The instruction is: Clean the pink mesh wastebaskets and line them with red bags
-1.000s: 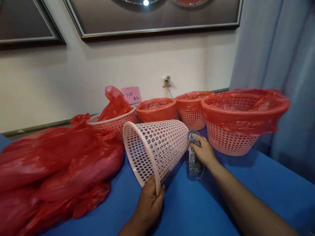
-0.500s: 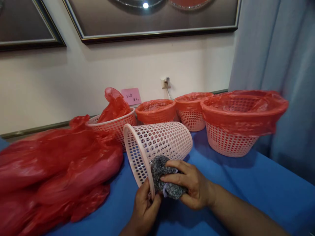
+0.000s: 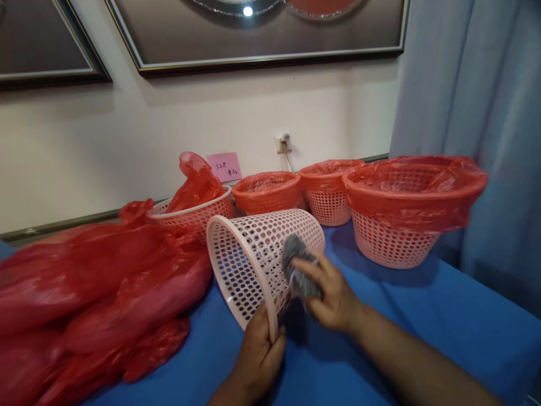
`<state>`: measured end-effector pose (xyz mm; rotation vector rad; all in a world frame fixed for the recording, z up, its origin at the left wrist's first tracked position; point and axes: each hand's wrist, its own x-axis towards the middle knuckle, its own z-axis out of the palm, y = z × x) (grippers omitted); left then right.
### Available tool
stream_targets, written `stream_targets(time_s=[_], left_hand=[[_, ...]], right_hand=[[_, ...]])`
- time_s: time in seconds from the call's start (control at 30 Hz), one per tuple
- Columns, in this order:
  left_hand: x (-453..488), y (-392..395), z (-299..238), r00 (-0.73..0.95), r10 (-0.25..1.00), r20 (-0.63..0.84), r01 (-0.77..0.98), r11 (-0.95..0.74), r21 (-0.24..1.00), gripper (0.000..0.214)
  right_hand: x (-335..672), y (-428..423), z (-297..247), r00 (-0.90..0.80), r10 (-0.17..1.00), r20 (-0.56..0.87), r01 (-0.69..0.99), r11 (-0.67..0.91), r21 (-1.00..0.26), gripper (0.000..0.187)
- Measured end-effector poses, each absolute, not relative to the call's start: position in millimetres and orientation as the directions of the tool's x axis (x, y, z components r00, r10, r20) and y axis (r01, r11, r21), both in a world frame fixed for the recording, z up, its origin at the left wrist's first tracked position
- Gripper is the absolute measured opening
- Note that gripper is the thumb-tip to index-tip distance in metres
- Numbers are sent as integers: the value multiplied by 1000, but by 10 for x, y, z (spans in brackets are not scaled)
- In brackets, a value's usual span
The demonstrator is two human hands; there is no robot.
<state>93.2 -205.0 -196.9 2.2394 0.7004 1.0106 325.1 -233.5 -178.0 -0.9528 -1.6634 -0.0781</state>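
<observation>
A pale pink perforated plastic basket (image 3: 270, 234) lies on its side over the blue table, its open mouth turned left towards me. My left hand (image 3: 260, 352) grips the near lower part of its rim, fingers inside and thumb outside. In my right hand (image 3: 332, 296) is a bunched grey cloth (image 3: 298, 268), pressed against the basket's outer side wall. That hand and the cloth are slightly blurred by motion.
Red plastic bags (image 3: 105, 293) lie heaped on the left. Behind stand a basket with a red bag inside (image 3: 192, 211) and red-lined baskets (image 3: 266, 189), (image 3: 332, 197), (image 3: 397, 242). A pink note (image 3: 225, 167) and a socket (image 3: 283, 144) are on the wall. The blue table (image 3: 443, 321) extends right.
My right hand has moved the cloth from near the rim up and right along the basket's side. The basket has turned a little, and my left hand on its rim has shifted slightly right.
</observation>
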Motion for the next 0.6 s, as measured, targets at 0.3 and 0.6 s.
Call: stream_targets(time_s=[0.3,0.6], left_hand=[[958,-2051,-1883,603,664,443,265,-690,673,49],[1037,-2044,-1850,692,599,402,308,-749,586,49]], right_hand=[[3445,-2172,-1777,275,614,740,630,466,-621,52],[3255,-2354,-1720,52,524,850,649,629,-428,67]])
